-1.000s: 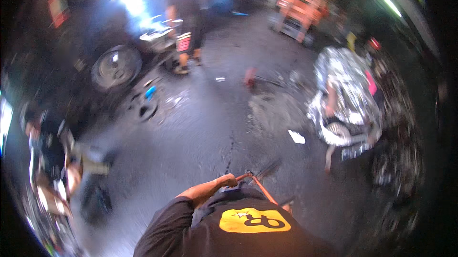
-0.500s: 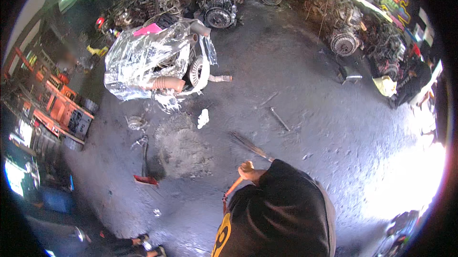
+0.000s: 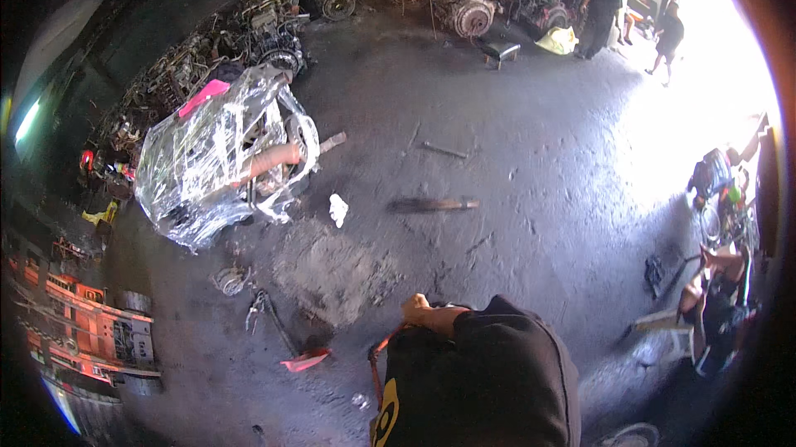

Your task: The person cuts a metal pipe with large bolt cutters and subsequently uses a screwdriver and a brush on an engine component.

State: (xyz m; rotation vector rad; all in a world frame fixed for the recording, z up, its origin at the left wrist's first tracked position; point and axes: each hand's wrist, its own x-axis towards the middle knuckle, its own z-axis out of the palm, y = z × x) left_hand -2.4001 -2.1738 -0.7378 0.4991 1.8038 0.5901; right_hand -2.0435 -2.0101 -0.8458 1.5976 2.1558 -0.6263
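Red paint marks the thin metal handle (image 3: pixel 380 356) I grip, a bent rod that runs down from my fist toward six o'clock, close against my black sleeve. My hand (image 3: pixel 421 311), which I take for the left, is closed round its upper end, knuckles up, so the rod hangs near my body rather than swinging out. My other hand is hidden under my own torso, and I cannot tell whether it holds anything.

On the oily concrete floor (image 3: pixel 531 198) at nine o'clock from my fist lies a red dustpan-like scoop (image 3: pixel 305 359), just beside a long dark tool (image 3: pixel 267 314). At eleven o'clock a patch of grey powder (image 3: pixel 332 269) is spread over the floor, probably to soak a spill. Beyond it sits an engine wrapped in clear plastic film (image 3: pixel 220 157), likely kept covered against dirt. A white rag (image 3: pixel 338 209) lies between the two. At twelve o'clock a dark bar (image 3: pixel 433 205) rests well apart. Other people stand far off at one o'clock.
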